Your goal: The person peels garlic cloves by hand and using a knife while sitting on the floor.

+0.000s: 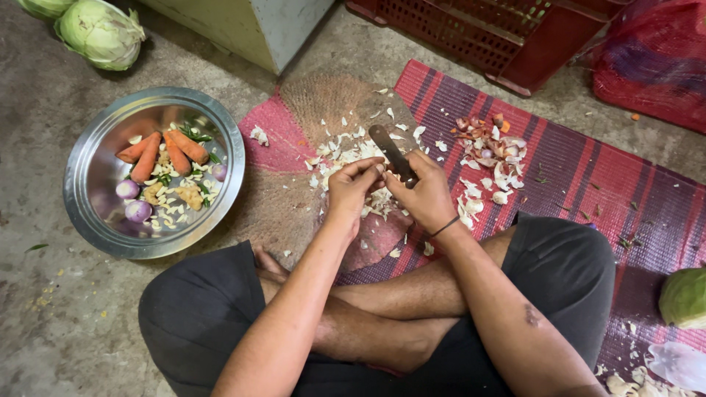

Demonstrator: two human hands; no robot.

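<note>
A knife [391,155] was gripped in the right hand [426,197] above a woven mat [588,176], blade angled up and away. The left hand [351,190] pinched something small at the blade, too hidden to identify. Pale peelings [346,151] lay beneath; a steel bowl [88,184] of carrots [147,156] sat nearby.

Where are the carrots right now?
The carrots lie in the round steel bowl on the floor, to the person's left, next to small purple onions and peeled garlic.
</note>
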